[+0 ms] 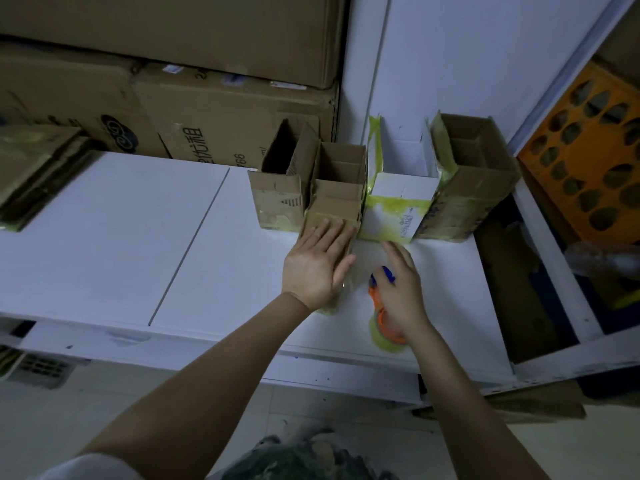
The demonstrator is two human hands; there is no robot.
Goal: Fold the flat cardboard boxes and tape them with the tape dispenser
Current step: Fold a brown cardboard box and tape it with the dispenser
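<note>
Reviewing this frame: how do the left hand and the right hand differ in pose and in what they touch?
The left hand lies flat, fingers straight, on a brown box; the right hand holds the tape dispenser. The left hand reaches farther back than the right hand, which is nearer the table's front edge. Both are bare and over the white table.

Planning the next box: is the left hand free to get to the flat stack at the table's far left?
Probably yes. The left hand lies open on a box, gripping nothing, and only bare table lies between it and the flat stack, though that is a long sideways stretch.
</note>
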